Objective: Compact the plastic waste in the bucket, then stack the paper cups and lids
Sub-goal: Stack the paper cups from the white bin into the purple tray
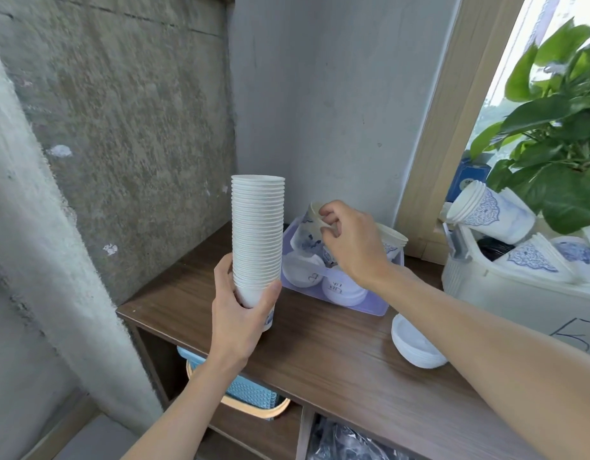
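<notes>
White paper cups, nested into one tall stack (257, 234), stand upright in the left hand (242, 305) – its fingers and thumb are wrapped round the bottom cups, and the base of the stack hangs just above the dark wooden desk (323, 356), near its left edge. The right hand (350, 242) reaches over a translucent lilac box (370, 307) that sits towards the back of the desk by the grey wall. Thumb and fingertips pinch the rim of a single cup (312, 214), which is tilted, its blue-patterned body pointing down into the box. Inside the box lie white lids (343, 288) with handwriting on them, and another cup rim shows just behind the right wrist.

In front of the box, on the bare desk beside the right forearm, lies a low pile of white lids (416, 348). At the far right stands a white container (486, 293) with a grey latch – several patterned cups (489, 212) lie on their sides on top of it, some nested in short runs. A leafy green plant (559, 127) rises behind it by the window. Under the desk top, a blue basket (250, 391) with a tan rim sits in the left compartment, and crumpled clear plastic (346, 439) fills the one beside it.
</notes>
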Available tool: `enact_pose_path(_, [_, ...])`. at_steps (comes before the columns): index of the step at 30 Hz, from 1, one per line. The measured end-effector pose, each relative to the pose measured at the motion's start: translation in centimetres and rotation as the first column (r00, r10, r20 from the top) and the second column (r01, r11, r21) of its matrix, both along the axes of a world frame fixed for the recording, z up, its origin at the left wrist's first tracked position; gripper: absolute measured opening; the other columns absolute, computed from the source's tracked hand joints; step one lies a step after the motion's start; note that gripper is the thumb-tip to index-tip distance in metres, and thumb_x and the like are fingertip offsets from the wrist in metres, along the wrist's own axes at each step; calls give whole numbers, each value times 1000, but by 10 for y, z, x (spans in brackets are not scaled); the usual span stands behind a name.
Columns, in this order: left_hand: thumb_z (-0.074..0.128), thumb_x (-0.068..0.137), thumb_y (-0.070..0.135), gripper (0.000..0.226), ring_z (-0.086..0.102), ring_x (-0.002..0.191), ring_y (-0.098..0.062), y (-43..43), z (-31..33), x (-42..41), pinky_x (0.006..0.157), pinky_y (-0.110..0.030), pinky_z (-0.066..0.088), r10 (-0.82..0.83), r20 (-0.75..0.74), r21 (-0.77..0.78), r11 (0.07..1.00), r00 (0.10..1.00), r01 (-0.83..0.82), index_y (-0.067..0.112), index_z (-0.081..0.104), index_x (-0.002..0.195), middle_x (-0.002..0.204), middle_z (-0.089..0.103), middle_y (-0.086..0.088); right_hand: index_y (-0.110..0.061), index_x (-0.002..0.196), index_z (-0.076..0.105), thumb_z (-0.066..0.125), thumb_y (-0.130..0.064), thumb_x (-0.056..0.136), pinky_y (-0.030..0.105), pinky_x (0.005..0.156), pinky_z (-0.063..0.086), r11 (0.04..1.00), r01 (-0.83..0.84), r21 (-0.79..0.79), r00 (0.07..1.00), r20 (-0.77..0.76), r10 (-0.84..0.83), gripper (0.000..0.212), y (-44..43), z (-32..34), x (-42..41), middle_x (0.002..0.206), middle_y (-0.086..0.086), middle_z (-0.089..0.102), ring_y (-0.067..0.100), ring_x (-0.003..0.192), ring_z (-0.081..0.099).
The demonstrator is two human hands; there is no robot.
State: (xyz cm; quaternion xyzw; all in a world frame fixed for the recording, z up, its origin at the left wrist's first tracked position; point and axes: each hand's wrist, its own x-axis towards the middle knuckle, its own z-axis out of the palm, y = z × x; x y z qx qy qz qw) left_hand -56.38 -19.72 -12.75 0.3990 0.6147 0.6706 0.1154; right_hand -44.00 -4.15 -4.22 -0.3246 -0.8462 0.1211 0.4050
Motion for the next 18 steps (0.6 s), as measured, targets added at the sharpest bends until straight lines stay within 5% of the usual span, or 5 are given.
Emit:
enact_pose_path(8, [81,78,30,70,61,99,10,2,-2,1,72,-7,49,3,-21,-24,1000,1000,-4,40,36,131,103,57,43,-9,107,65,61,-5,84,42,73,50,993,3,114,996,94,-14,24,21,10,-11,98,13,70,35,89,62])
enact_pose_path(14, [81,77,30,70,60,98,12,1,0,2,69,-4,47,0,-4,-16,1000,1000,-1,39,36,130,103,60,34,-5,101,66,63,-2,83,44,72,51,984,82,155,997,-28,-79,19,34,20,3,88,14,68,33,82,62])
enact_pose_path(18, [79,74,38,73,59,100,13,0,3,3,73,-3,46,-19,-5,-13,1000,1000,19,38,35,132,101,56,46,-7,105,66,61,-3,86,40,72,50,980,129,152,990,-69,-120,20,32,24,19,88,10,66,27,82,61])
